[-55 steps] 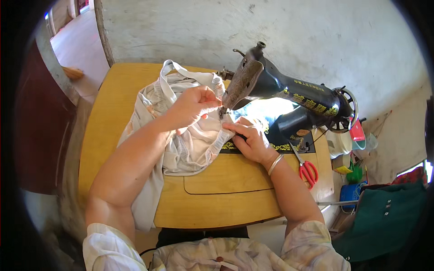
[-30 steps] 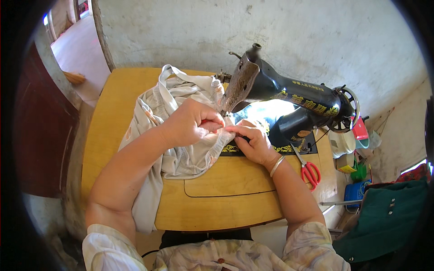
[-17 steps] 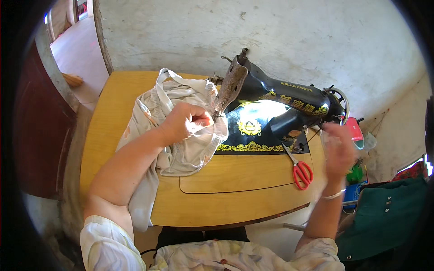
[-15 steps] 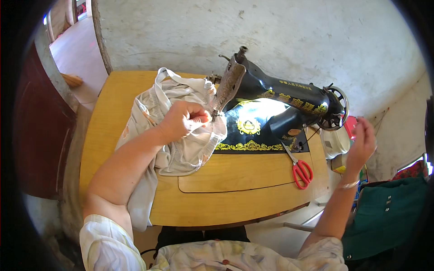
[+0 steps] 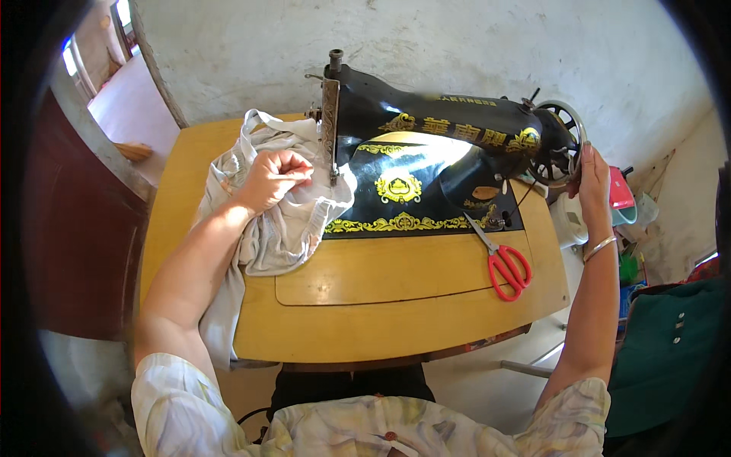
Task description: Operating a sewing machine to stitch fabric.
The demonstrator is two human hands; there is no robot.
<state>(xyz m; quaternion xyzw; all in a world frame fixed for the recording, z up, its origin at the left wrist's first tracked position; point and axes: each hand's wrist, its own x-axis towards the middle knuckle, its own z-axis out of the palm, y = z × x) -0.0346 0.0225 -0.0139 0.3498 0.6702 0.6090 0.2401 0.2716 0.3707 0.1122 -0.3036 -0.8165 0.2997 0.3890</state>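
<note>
A black sewing machine [image 5: 449,114] with gold decoration stands on a wooden table. Light grey-beige cloth [image 5: 285,240] with a gathered, elastic-looking edge lies bunched at its needle end, partly under the presser foot. Just left of the needle, my left hand [image 5: 268,183] hovers over the cloth with thumb and fingertips pinched together; whatever is between them is too small to make out. My right hand [image 5: 594,183] grips the rim of the handwheel [image 5: 560,145] at the machine's right end, its fingers partly hidden behind the rim.
Red-handled scissors [image 5: 509,270] lie on the wooden tabletop [image 5: 381,327], blades toward the machine base. Beyond the right edge stand a white bucket [image 5: 567,221] and a red item [image 5: 620,189]. Dark green cloth [image 5: 670,365] hangs at lower right. A plastered wall [image 5: 457,46] rises behind.
My right hand has come up from beside the machine onto the handwheel. My left hand has drawn slightly away from the needle, still pinched. The view has shifted a little.
</note>
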